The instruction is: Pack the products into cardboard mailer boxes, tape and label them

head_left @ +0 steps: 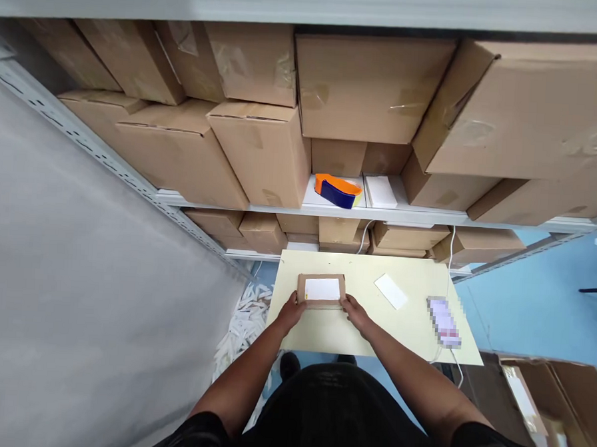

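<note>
A small flat cardboard box [320, 303] with a white label [322, 289] on its top face is at the left part of a pale yellow table [363, 333]. My left hand [291, 310] grips its near left corner. At the near right corner, my right hand [356, 312] holds the same box, fingers against its side. Whether the box rests on the table or is slightly raised, I cannot tell. To the right of the box lies a white card or paper slip [390, 291].
A phone-like device [443, 322], blurred, lies at the table's right with a white cable. Shelves with cardboard boxes [370, 87] rise behind. An orange and blue tape roll or band [337, 190] sits beside white paper [380, 192]. An open carton [564, 404] stands lower right; paper scraps [246, 321] cover the floor left.
</note>
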Tool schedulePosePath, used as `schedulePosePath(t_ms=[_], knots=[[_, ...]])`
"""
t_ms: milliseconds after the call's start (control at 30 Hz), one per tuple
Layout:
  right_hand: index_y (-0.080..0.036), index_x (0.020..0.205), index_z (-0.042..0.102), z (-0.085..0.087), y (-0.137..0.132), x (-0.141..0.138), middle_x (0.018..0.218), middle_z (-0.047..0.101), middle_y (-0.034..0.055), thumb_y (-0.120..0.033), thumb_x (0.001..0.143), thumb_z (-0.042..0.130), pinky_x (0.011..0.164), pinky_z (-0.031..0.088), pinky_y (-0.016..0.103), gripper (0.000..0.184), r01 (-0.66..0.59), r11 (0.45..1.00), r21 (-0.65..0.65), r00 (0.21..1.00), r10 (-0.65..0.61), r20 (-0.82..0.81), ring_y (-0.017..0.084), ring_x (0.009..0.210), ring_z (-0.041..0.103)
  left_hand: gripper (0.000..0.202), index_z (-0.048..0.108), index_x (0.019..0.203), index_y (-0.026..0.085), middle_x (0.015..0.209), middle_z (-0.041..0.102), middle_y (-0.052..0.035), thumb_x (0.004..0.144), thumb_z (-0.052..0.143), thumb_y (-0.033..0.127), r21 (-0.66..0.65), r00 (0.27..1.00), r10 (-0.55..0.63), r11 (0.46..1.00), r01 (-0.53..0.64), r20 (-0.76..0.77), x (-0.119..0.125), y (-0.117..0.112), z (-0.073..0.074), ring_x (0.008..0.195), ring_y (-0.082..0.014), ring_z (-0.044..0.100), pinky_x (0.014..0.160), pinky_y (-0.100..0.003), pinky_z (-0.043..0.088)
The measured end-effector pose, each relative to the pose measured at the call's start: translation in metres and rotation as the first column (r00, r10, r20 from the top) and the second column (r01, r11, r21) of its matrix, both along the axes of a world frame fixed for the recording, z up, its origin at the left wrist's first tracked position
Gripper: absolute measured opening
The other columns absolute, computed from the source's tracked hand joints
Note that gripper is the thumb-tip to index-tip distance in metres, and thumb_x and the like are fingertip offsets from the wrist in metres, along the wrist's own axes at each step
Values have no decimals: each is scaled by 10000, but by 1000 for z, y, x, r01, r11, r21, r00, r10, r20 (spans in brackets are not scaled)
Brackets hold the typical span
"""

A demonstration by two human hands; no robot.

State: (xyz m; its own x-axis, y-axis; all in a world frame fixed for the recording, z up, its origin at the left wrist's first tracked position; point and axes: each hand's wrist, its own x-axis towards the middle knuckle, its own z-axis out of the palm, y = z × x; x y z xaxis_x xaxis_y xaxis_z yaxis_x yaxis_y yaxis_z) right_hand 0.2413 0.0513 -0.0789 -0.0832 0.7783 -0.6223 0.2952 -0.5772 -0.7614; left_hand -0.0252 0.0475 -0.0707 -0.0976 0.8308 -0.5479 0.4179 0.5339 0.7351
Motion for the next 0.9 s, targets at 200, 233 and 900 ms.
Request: schedulePosePath(t_ms=[200, 233, 900], knots=[[-275, 1265, 693, 14, 6, 32, 1293, 713, 51, -729, 938, 375, 1076, 458, 433, 644, -26, 984, 176, 997, 13, 75, 297, 1200, 638, 568, 598, 1347, 198, 1298, 715, -119, 916, 580, 566, 55, 993, 117, 992, -117, 12, 15, -20, 20, 1180, -270, 673, 956, -351, 509], [-272, 1238, 711, 18, 10, 35, 1287, 718, 47, -721, 942, 372, 1073, 463, 427, 635, -28, 978, 207, 997, 12, 77, 297, 1197, 641, 562, 602, 1339, 198, 1308, 710, -119, 921, 569, 572, 79, 991, 135, 988, -136, 13, 17, -21, 24, 1193, -270, 666, 961, -355, 510], [-205, 845, 662, -6, -114, 110, 857, 723, 52, -564, 838, 569, 727, 489, 322, 371, 339, 940, -42, 941, -338, 30, 192, 726, 644, 229, 716, 1067, 198, 1082, 696, -112, 991, 515, 279, 229, 396, -752, 324, 918, -527, 228, 55, 55, 1090, -273, 594, 981, -395, 475]])
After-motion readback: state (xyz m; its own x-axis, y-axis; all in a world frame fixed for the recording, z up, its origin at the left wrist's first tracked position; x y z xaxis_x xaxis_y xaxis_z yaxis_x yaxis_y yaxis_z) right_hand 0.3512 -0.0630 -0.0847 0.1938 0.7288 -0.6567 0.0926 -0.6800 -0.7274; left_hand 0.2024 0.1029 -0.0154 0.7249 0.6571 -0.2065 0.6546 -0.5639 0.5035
